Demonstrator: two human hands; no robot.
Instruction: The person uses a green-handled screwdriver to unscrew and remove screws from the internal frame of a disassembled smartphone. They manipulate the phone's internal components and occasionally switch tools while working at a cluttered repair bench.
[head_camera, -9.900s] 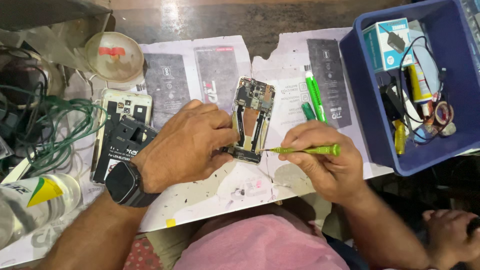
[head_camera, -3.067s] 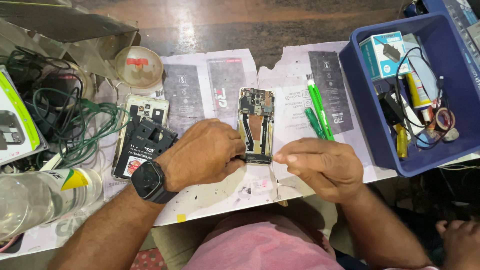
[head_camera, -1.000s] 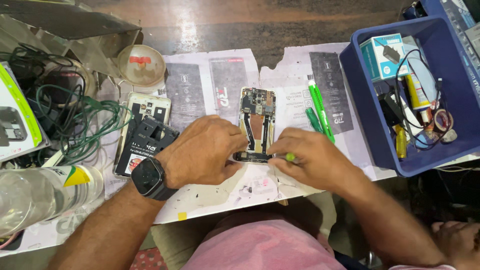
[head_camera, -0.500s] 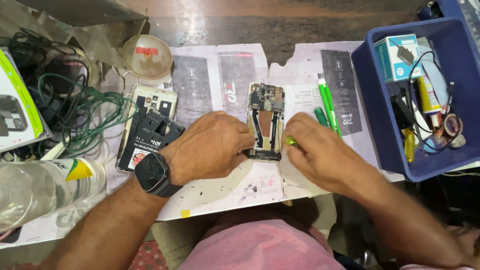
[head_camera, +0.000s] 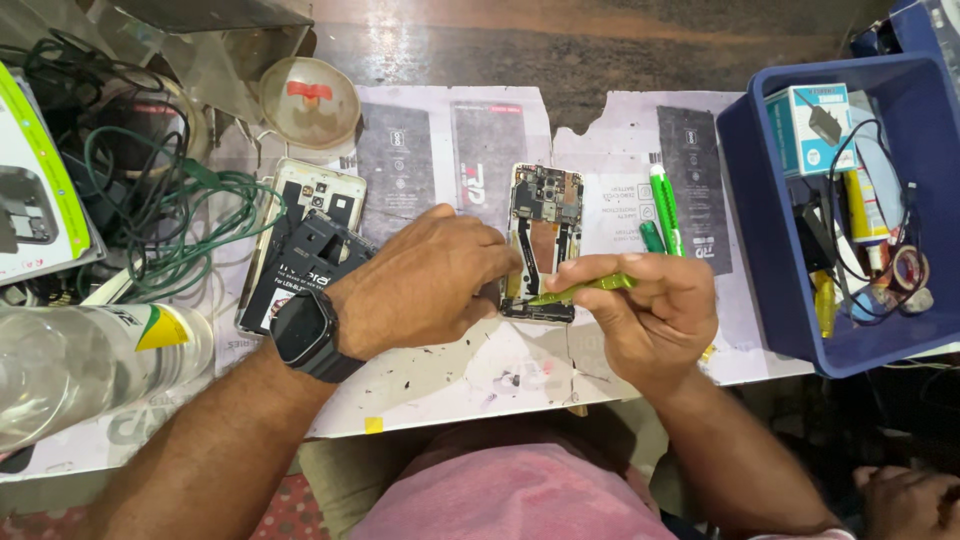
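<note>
Opened phone (head_camera: 545, 235) lies back-up on the paper sheet (head_camera: 470, 360), mid-table. Left hand (head_camera: 425, 280) rests along its left edge, fingers curled and pressing the frame. Right hand (head_camera: 650, 305) pinches a green screwdriver (head_camera: 580, 290), tip at the phone's lower part. Two green pens (head_camera: 662, 205) lie just right of the phone. Blue bin (head_camera: 770, 250) stands near the right hand; phone parts (head_camera: 305, 240) crowd the left wrist. Bare paper remains along the near edge.

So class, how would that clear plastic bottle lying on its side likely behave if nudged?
The plastic bottle lies on its side, so it would probably roll. It looks clear and thin-walled, likely light and easily dented. Its smooth surface may be slippery.
</note>
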